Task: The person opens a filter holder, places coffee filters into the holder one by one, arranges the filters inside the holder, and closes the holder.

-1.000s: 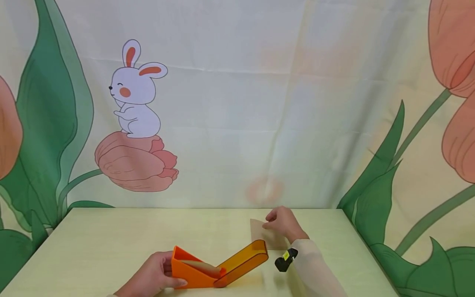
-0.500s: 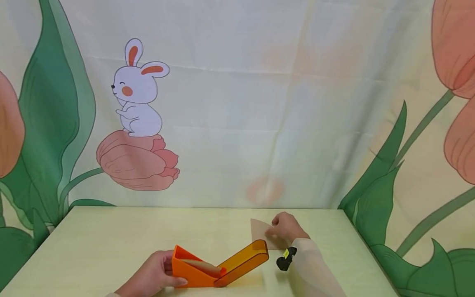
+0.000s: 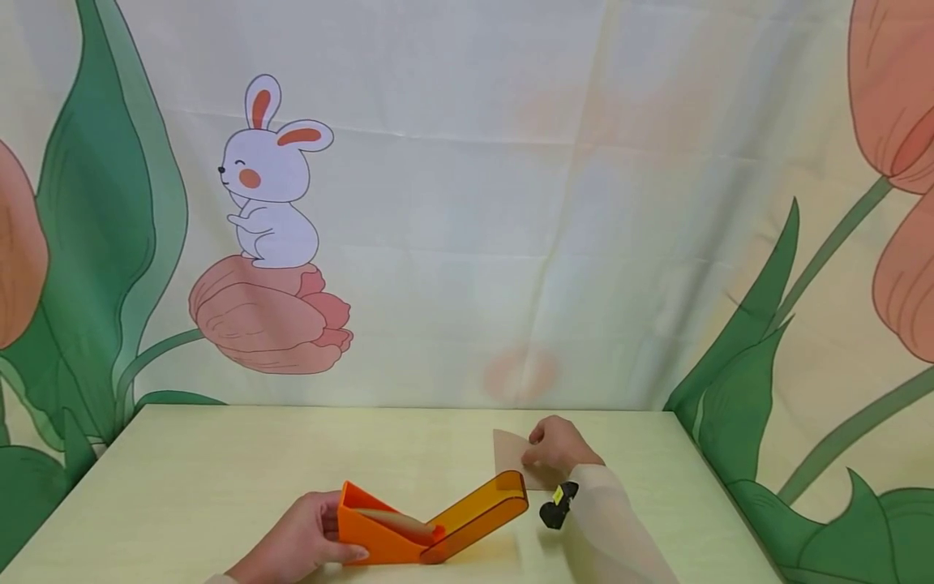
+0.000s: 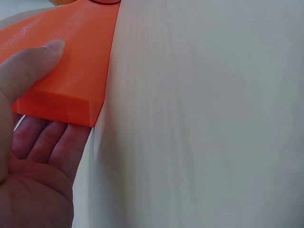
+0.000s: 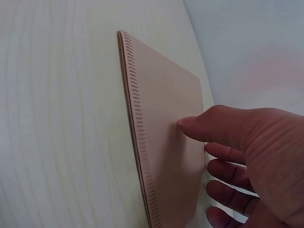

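My left hand (image 3: 295, 535) grips the closed end of an orange coffee filter holder (image 3: 374, 547), thumb on the near face and fingers behind. In the left wrist view the thumb lies flat against the orange plastic (image 4: 80, 52). Its transparent amber lid (image 3: 477, 519) is swung wide to the right. Brown paper filters (image 3: 397, 523) lean inside the holder. Farther back, a thin stack of tan coffee filters (image 5: 161, 90) with a crimped edge lies on the table. Over its right part is my right hand (image 5: 266, 161), thumb above the top sheet, loosely bent fingers beyond the far edge.
A pale wood-grain table (image 3: 241, 462) carries everything. Its back edge meets a hanging cloth (image 3: 438, 243) printed with a rabbit and tulips, close behind the right hand. A small black camera (image 3: 559, 506) is at the right wrist.
My right hand has drawn slightly down from the back of the stack and shifted a little over it. The left hand, holder and lid stay put.
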Demonstrator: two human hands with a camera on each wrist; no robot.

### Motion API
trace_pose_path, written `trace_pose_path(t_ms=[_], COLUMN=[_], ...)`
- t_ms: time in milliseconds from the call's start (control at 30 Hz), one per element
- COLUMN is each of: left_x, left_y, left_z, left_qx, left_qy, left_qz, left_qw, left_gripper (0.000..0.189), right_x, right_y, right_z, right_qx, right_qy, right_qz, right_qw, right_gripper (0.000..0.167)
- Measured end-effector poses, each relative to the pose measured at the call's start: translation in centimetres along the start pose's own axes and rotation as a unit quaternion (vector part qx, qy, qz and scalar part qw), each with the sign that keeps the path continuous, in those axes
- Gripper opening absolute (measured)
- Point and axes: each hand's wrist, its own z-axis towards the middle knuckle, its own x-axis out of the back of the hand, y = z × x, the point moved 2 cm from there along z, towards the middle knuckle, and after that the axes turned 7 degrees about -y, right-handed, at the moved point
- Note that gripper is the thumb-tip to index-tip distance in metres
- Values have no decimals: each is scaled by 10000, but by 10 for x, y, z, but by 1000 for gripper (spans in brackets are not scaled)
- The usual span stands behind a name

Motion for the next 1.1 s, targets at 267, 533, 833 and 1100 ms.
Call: trace_pose_path(t_ms=[267,533,833,1100], left_x=[0,0,0,-1], left_y=[0,0,1,1], left_z=[0,0,0,0], left_qx=[57,145,68,132], left_qy=[17,31,-18,25], left_qz=[-38,-67,-123,-121], left_qw=[10000,9999,9999,9998], left_gripper=[55,56,56,56], right_x=[2,2,3,3], right_y=[-5,-9,-8,-8], right_z=[-3,-4,-3,-2], right_qx=[-56,43,49,29], right_qy=[5,-17,-36,10], right_qz=[-12,-161,-193,-84], right_qw=[10000,9999,9998,10000], right_gripper=[28,37,39,35])
